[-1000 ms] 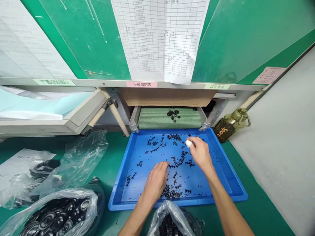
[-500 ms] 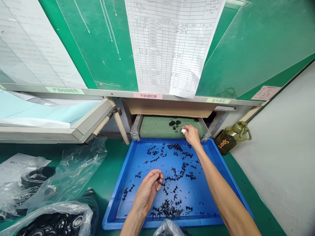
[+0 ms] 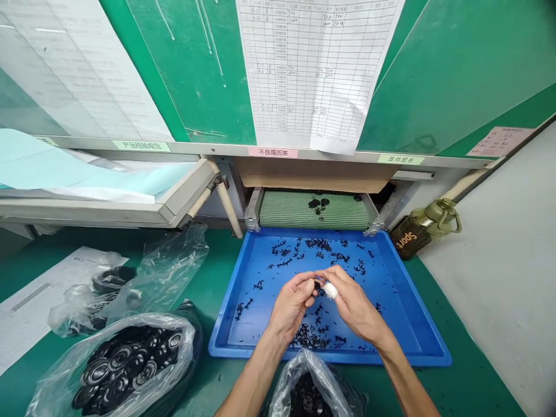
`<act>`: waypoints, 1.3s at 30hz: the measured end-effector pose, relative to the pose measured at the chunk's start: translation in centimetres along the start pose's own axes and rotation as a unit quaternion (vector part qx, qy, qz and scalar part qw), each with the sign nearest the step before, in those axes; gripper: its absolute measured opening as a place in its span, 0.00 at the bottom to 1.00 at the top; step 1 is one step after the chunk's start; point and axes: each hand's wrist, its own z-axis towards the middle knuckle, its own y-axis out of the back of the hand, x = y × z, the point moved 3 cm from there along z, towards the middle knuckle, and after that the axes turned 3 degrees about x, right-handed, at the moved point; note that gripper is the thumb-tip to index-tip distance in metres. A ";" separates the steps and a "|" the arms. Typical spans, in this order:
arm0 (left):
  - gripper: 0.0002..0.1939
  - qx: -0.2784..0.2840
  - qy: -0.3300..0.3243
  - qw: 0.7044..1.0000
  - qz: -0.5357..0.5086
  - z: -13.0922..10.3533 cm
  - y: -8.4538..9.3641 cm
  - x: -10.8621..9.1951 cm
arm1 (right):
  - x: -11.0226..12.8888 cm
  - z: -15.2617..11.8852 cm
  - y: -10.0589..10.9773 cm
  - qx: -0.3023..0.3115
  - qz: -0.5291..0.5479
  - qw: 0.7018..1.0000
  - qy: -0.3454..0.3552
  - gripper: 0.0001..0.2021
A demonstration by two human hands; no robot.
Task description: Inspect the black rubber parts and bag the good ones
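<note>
Above the blue tray (image 3: 243,278), my hands meet at the fingertips. My left hand (image 3: 292,304) pinches a small black part (image 3: 318,286), whose exact shape is mostly hidden by the fingers. Close against it, my right hand (image 3: 358,307) is closed, with a white wrap (image 3: 330,290) on its thumb. A thin dark sliver, apparently a slim pointed tool, shows at the right fingertips; its kind is not clear. Many tiny black scraps (image 3: 310,336) lie scattered in the tray. Several black parts (image 3: 319,202) sit on the green ribbed conveyor belt (image 3: 282,214) behind it.
An open plastic bag of black ring-shaped parts (image 3: 125,365) stands at left; another bag with black pieces (image 3: 310,394) is in front of me. Clear bags (image 3: 169,284) and paper (image 3: 26,313) lie far left. A green bottle (image 3: 421,226) stands right, beside the wall.
My right hand has come back from the conveyor belt to meet my left hand over the tray. A small black part now shows between them. The view has shifted, revealing more of the near bags.
</note>
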 end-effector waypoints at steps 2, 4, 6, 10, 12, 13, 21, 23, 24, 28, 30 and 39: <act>0.15 -0.014 -0.001 1.000 -0.022 -0.3 0.1 0.2 | -0.4 -1.0 0.2 -0.035 -0.033 0.998 -0.030 0.22; 0.14 -0.032 -0.008 0.999 -0.034 -0.4 0.2 0.3 | -0.5 -1.9 0.2 -0.062 -0.052 0.996 -0.045 0.20; 0.14 -0.039 -0.013 0.999 -0.035 -0.6 0.1 0.3 | -0.3 -2.6 0.0 -0.062 -0.055 0.996 -0.044 0.18; 0.12 -0.036 -0.026 0.999 -0.013 -1.0 -0.1 0.1 | 0.4 -3.2 -0.4 -0.051 -0.077 0.994 -0.054 0.17; 0.12 -0.037 -0.034 0.999 0.006 -1.1 -0.1 0.0 | 0.7 -3.3 -0.5 -0.052 -0.096 0.993 -0.053 0.16; 0.13 -0.036 -0.039 0.998 0.015 -1.2 -0.2 0.0 | 0.8 -3.3 -0.6 -0.055 -0.106 0.992 -0.050 0.16; 0.09 -0.020 -0.070 0.994 0.085 -1.4 -0.4 -0.2 | 1.1 -3.0 -0.8 -0.055 -0.172 0.983 -0.040 0.17; 0.10 -0.018 -0.071 0.994 0.087 -1.5 -0.4 -0.2 | 1.2 -2.9 -0.9 -0.063 -0.185 0.980 -0.041 0.17; 0.10 -0.017 -0.073 0.994 0.084 -1.5 -0.4 -0.2 | 1.3 -2.8 -1.0 -0.068 -0.193 0.978 -0.040 0.17; 0.09 -0.022 -0.090 0.993 0.069 -1.5 -0.4 0.0 | 1.7 -2.7 -1.6 -0.088 -0.224 0.970 -0.031 0.16; 0.08 -0.026 -0.095 0.993 0.071 -1.5 -0.3 0.1 | 2.0 -2.7 -1.9 -0.103 -0.237 0.965 -0.031 0.16; 0.10 -0.054 -0.100 0.993 0.014 -1.1 0.0 0.6 | 1.2 -2.1 -3.6 -0.125 -0.109 0.980 -0.109 0.13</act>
